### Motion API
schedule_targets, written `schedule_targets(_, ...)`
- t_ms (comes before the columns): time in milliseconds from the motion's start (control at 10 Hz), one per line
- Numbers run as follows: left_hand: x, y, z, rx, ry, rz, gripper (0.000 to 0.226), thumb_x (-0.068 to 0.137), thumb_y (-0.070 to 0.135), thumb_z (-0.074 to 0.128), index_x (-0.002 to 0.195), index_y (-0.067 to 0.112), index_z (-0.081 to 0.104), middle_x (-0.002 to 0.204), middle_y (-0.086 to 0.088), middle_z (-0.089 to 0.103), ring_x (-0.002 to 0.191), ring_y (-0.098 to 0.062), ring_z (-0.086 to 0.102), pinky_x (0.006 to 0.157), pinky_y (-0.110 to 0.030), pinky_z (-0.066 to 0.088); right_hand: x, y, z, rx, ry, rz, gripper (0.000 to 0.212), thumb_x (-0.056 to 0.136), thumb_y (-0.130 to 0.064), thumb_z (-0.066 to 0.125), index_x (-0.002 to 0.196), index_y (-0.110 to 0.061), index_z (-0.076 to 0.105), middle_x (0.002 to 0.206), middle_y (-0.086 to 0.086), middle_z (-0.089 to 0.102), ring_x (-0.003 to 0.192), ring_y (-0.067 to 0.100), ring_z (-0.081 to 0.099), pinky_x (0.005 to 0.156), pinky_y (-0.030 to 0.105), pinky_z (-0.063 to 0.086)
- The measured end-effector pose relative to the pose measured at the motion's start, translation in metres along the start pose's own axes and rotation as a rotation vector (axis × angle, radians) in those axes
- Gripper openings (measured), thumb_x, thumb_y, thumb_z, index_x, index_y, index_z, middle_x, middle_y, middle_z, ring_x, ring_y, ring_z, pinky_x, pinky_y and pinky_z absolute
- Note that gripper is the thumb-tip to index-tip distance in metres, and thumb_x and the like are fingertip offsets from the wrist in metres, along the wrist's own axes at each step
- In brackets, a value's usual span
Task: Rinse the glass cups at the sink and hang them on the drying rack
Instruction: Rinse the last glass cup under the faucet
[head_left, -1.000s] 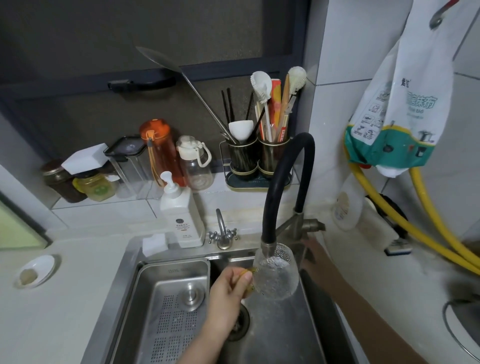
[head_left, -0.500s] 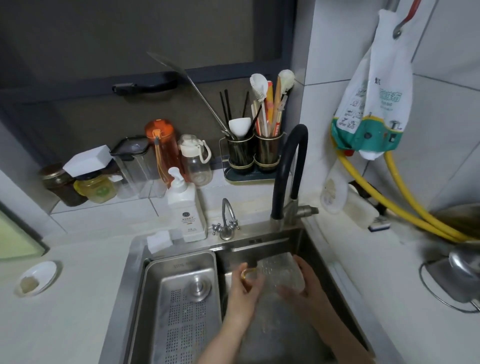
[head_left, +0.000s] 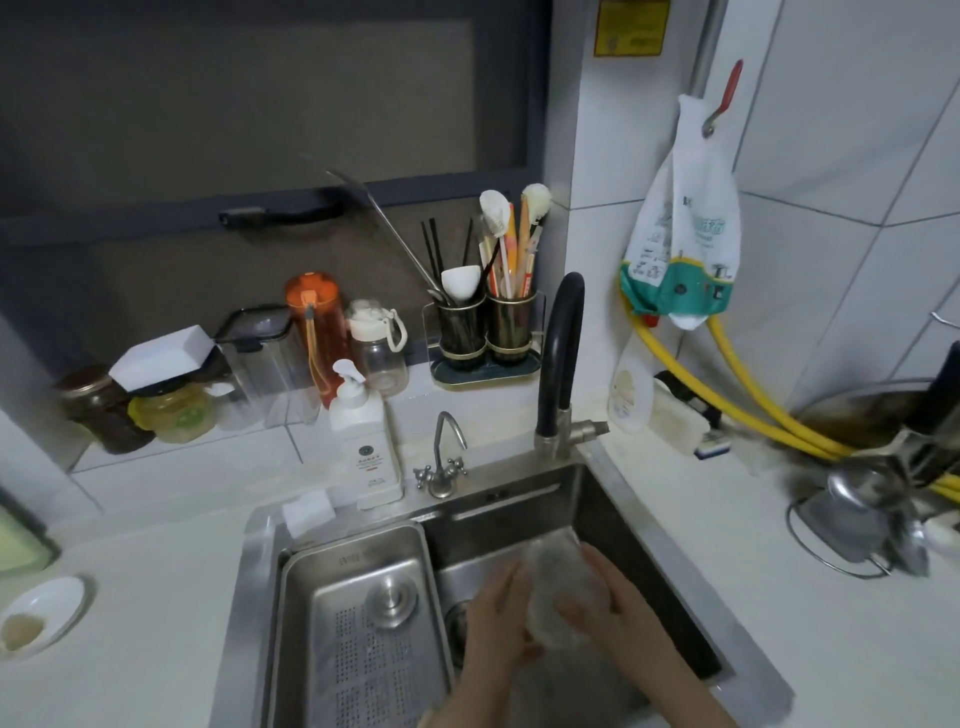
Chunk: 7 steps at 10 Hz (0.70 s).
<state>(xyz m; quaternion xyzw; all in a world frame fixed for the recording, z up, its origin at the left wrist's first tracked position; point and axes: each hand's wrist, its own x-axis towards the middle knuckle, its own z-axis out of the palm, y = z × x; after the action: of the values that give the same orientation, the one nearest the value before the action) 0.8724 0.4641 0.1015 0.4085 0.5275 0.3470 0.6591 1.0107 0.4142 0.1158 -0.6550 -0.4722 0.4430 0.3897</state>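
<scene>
Fingers (head_left: 511, 587) of the left hand (head_left: 496, 621) curl round the near-left side of the glass cup (head_left: 561, 587), and the right hand (head_left: 615, 603) closes on it from the other side, so both hands grip the same blurred, textured cup low inside the sink (head_left: 644, 551). The cup sits between the two sets of fingers, down in the right-hand basin; how exactly it is tilted is hard to tell through the blur. Just left of the left fingers lies the steel drain tray (head_left: 363, 623), with its round knob and perforated floor. Beyond the fingertips, up at the sink's back edge, stands the black curved tap (head_left: 558, 358), well above the cup, with a small chrome tap (head_left: 441, 457) to its left. Further left on the counter (head_left: 145, 597) is a white soap pump bottle (head_left: 366, 441). Behind it, on the ledge, stand jars and an orange bottle (head_left: 317, 332), then a cutlery holder (head_left: 485, 332) full of utensils. To the right of the right hand, yellow hoses (head_left: 727, 395) run along the tiled wall.
</scene>
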Motion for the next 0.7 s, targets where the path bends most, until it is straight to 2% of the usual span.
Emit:
schedule_targets(100,-0.007,-0.002,-0.001,0.003,-0.049,0.017,0.018,0.094,0.034,0.054,0.101,0.026,0.069,0.094,-0.004,0.075,0.085,-0.025,0.072,0.070,-0.039,0.058,-0.002,-0.003,-0.001,-0.077,0.066,0.007,0.051,0.084,-0.026,0.068,0.124,-0.038,0.038,0.118,-0.014,0.057,0.103,-0.006,0.057,0.084,0.007,0.041)
schedule_targets(200,-0.009,0.006,0.003,0.036,-0.056,-0.021,0.030,0.085,0.047,0.059,0.097,0.022,0.071,0.096,-0.014,0.073,0.091,-0.038,0.069,0.073,-0.041,0.054,-0.002,-0.012,-0.004,-0.201,0.106,0.029,0.077,0.069,-0.059,0.068,0.133,-0.024,0.043,0.118,0.000,0.064,0.104,0.012,0.061,0.091,0.020,0.045)
schedule_targets(300,-0.010,0.011,0.003,0.031,-0.090,-0.075,0.031,0.095,0.043,0.048,0.103,0.018,0.064,0.103,-0.012,0.068,0.091,-0.034,0.065,0.080,-0.045,0.055,-0.001,-0.020,-0.011,-0.223,0.137,0.065,0.096,0.057,-0.076,0.063,0.136,-0.025,0.042,0.117,0.001,0.063,0.102,0.012,0.060,0.093,0.026,0.047)
schedule_targets(400,-0.011,0.024,0.006,0.045,-0.065,-0.072,0.040,0.093,0.050,0.048,0.098,0.016,0.069,0.102,-0.016,0.070,0.085,-0.033,0.067,0.059,-0.035,0.054,0.002,-0.026,-0.016,-0.276,0.133,0.089,0.092,0.061,-0.077,0.061,0.137,-0.031,0.039,0.122,0.003,0.057,0.105,0.015,0.057,0.090,0.022,0.045)
schedule_targets(500,-0.017,0.038,0.009,0.075,-0.086,-0.021,0.043,0.095,0.048,0.044,0.096,0.015,0.072,0.096,-0.013,0.074,0.083,-0.030,0.071,0.060,-0.035,0.059,0.003,-0.034,-0.021,-0.209,0.147,0.038,0.071,0.072,-0.060,0.067,0.131,-0.029,0.045,0.111,-0.005,0.059,0.093,0.006,0.057,0.075,0.011,0.043)
schedule_targets(600,-0.025,0.048,0.014,0.059,-0.076,-0.022,0.046,0.095,0.049,0.044,0.100,0.011,0.070,0.093,-0.012,0.075,0.074,-0.026,0.073,0.053,-0.029,0.057,0.004,-0.038,-0.026,-0.160,0.122,0.011,0.073,0.069,-0.058,0.070,0.131,-0.025,0.049,0.112,-0.008,0.065,0.098,0.007,0.061,0.092,0.029,0.051)
schedule_targets(700,-0.034,0.049,0.023,0.080,-0.044,-0.015,0.044,0.096,0.050,0.041,0.105,0.015,0.067,0.095,-0.009,0.074,0.063,-0.020,0.071,0.048,-0.024,0.054,0.000,-0.045,-0.032,-0.168,0.107,-0.042,0.050,0.076,-0.045,0.071,0.120,-0.027,0.054,0.101,-0.008,0.066,0.091,0.008,0.062,0.096,0.031,0.048)
